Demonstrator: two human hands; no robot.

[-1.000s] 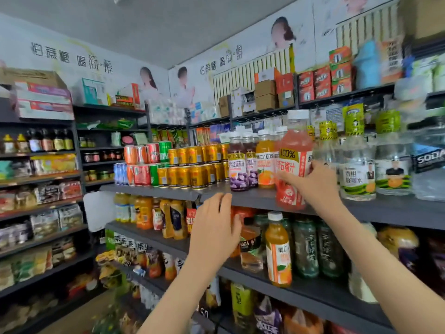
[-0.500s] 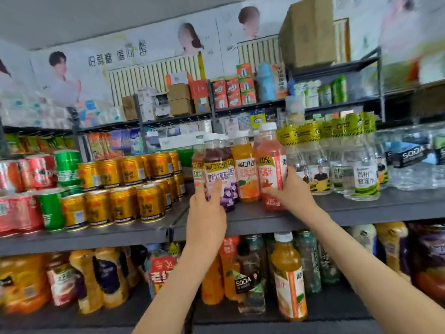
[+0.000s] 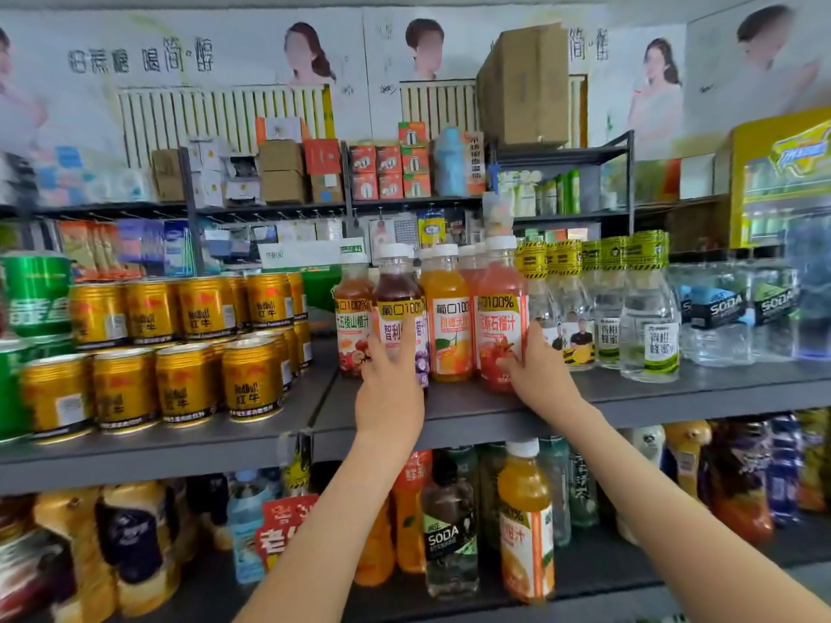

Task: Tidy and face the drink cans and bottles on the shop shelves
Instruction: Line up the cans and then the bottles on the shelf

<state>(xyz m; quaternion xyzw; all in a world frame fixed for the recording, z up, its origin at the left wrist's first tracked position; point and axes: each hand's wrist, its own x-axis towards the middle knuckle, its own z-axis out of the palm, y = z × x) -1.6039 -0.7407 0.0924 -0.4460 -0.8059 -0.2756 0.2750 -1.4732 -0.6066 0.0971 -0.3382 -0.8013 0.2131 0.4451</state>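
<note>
Purple juice bottle [image 3: 399, 323] gripped by left hand [image 3: 389, 383], red juice bottle [image 3: 501, 326] by right hand [image 3: 541, 373], near shelf [image 3: 454, 418] front edge (labels outward, presumably being squared into line).

Grey metal shelving [image 3: 472, 424] beneath a postered wall [image 3: 225, 60]

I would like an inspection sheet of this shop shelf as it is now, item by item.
Surface: grey shelf, front strip bare.
Job's things: purple juice bottle and red juice bottle in the front row; gold cans left; clear bottles right.
Clutter: nothing seen.
Hands: left hand grips purple juice bottle; right hand grips red juice bottle.
Cables: nothing seen.
Surroundings: cardboard boxes above; wall posters.
</note>
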